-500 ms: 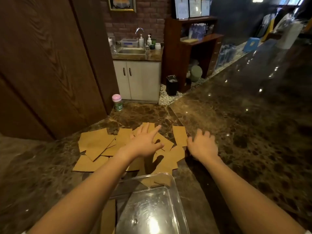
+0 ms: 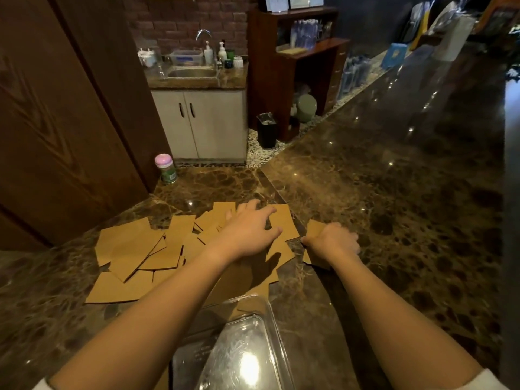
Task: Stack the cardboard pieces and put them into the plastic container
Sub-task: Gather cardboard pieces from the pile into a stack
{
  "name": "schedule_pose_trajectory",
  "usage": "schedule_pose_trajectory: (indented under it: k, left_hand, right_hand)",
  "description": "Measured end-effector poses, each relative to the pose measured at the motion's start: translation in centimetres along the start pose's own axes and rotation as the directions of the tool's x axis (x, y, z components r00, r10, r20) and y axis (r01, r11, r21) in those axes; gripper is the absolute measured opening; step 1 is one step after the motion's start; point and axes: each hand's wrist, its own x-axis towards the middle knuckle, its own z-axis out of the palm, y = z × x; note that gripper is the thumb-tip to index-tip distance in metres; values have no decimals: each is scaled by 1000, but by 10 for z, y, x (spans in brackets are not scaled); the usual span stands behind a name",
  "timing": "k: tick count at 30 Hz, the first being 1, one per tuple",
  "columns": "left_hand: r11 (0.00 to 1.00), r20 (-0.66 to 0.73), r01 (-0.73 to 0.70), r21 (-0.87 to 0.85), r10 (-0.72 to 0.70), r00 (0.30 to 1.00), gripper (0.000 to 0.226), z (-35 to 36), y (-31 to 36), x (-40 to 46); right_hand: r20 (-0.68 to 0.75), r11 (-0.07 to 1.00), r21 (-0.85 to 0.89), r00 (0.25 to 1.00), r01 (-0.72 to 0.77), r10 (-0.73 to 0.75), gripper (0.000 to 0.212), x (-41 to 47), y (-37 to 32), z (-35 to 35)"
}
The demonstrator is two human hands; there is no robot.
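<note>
Cardboard pieces [image 2: 146, 249] lie scattered on the bench, not yet stacked.

Left hand [image 2: 247, 232] rests with spread, straight fingers [image 2: 264, 213] on the far pieces; right hand [image 2: 333, 243] curls round one piece [image 2: 316, 229] at the right. Plastic container [image 2: 247, 347] sits near, unfilled. Risk: overlapping pieces may slide apart or off when gathered.

No readable text anywhere. Faint embossed marks on the container [image 2: 197, 358], too blurred to read. Green label on the pink-lidded jar [image 2: 166, 168], print too small to make out. Framed sheets [image 2: 289, 1] atop the shelf, lettering illegible. Blue card [image 2: 396, 54] at the far desk edge, design unclear.
</note>
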Motion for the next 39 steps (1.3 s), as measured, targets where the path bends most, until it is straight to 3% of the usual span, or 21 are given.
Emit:
schedule_pose_trajectory:
  k: [5,11,14,16,18,20,21,23,26,28,31,33,37,39]
  left_hand:
    - [998,-104,-49,-26,46,994,62,7,3,3]
    - [994,-154,-43,-103,27,988,60,8,1,2]
    - [901,-145,-16,-434,-53,988,55,1,-2,1]
    - [632,-121,6,-775,-157,980,40,-9,-3,0]
    - [249,-31,34,-968,-254,967,24,-24,-5,-4]
    - [-163,58,20,-986,-236,970,24,-39,-11,-7]
    - [-321,74,12,-947,-183,980,29,-46,-14,-8]
    - [-462,40,-12,-887,-102,994,40,-59,-20,-15]
    - [-514,5,-36,-857,-80,997,36,-74,-29,-23]
    - [-547,1,-70,-834,-129,992,33,-79,-37,-26]
    - [-567,-16,-118,-815,-181,983,41,-86,-52,-33]
    - [-558,-21,-139,-818,-213,977,43,-90,-61,-40]
    - [-521,-39,-158,-839,-233,972,37,-99,-72,-52]
    - [-469,-69,-186,-864,-255,965,33,-102,-73,-56]
  right_hand:
    - [77,997,80,997,-17,11,105,6,-1,-1]
    - [50,989,136,997,52,-59,94,1,-3,-5]
    - [20,963,219,985,160,-169,87,-9,-18,-24]
    - [18,922,296,963,251,-268,81,-24,-36,-43]
    - [-10,835,404,914,374,-405,64,-47,-58,-62]
    - [-94,737,463,854,492,-511,33,-71,-81,-77]
    - [-133,697,474,827,537,-547,27,-84,-90,-82]
    - [-191,622,488,770,612,-608,27,-109,-109,-90]
    - [-267,548,409,670,730,-693,23,-136,-132,-92]
    - [-323,529,306,609,792,-724,33,-145,-143,-92]
    - [-287,569,278,632,774,-720,70,-150,-155,-90]
    - [-275,579,295,648,760,-710,77,-149,-160,-88]
    - [-279,432,455,585,779,-761,46,-144,-166,-86]
    - [-289,369,598,621,711,-729,32,-145,-167,-88]
